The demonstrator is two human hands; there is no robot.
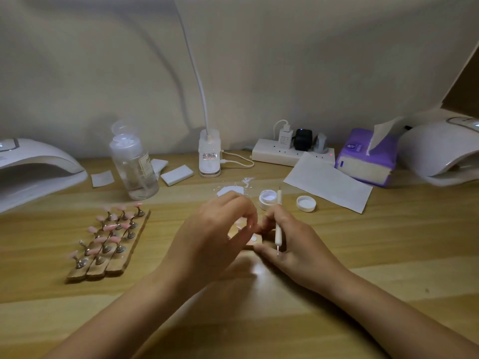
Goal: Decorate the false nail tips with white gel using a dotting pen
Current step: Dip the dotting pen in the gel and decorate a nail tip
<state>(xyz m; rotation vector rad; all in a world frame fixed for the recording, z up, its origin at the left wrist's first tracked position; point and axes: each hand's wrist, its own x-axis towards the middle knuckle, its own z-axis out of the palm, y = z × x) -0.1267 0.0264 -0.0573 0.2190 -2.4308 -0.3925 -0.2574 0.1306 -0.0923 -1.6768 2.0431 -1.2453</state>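
Your right hand [293, 242] pinches the dotting pen [278, 224] with its metal tip pointing down toward you, while your left hand [215, 229] curls its fingers around a small wooden stand [255, 242] at the table's centre; the nail tip there is hidden. The white gel jar [267, 199] stands open just behind your hands, its lid [306, 203] beside it. The pink nail tips [108, 237] on the racks to your left show no white marks at this distance, so most decorating appears left to do.
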